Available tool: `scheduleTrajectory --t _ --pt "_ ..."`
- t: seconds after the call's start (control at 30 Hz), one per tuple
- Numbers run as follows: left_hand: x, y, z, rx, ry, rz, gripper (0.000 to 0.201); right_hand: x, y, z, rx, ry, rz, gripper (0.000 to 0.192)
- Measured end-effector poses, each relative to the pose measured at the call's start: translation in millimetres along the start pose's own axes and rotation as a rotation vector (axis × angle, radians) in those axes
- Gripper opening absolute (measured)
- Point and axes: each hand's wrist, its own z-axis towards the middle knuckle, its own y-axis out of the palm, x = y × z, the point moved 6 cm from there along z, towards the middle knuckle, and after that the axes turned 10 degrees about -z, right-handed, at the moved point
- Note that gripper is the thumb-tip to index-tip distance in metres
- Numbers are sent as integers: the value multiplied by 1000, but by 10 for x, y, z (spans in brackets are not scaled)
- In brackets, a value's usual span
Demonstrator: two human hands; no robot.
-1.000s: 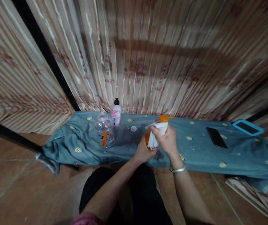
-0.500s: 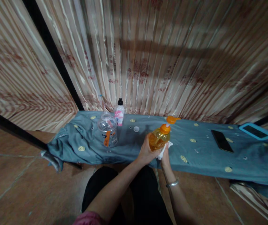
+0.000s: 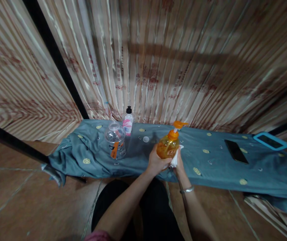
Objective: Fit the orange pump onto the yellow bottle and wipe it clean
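From where I stand, the pump bottle (image 3: 167,149) is up between the person's two hands, over the near edge of the surface (image 3: 221,170), leaning slightly to the right, amber liquid showing through its clear wall below an orange pump head. The left hand (image 3: 155,162) grips its side; the right hand (image 3: 180,162) clasps a white cloth (image 3: 174,160) against the other side. Left of the hands stands a see-through jar (image 3: 119,152) with an orange label, and just behind it a small black-capped bottle (image 3: 127,125), contents hard to tell. A white disc (image 3: 145,139) lies beyond the left hand. Well right of the hands are a dark phone (image 3: 236,151) and a blue-framed tablet (image 3: 271,141). Blue-green patterned fabric drapes the surface; striped curtains (image 3: 158,50) hang behind, above a tiled floor (image 3: 20,201).
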Motion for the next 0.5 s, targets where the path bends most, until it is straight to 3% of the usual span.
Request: scheduleTrajectory --t 0.2,0.37,0.5 --pt "216 -48 -22 -33 49 -34 62 159 108 -237 13 235 281 46" --pt "363 -198 50 12 64 -77 55 266 249 -508 -20 380 330 50" --pt "512 -407 149 121 136 -79 58 174 35 -610 61 356 254 58"
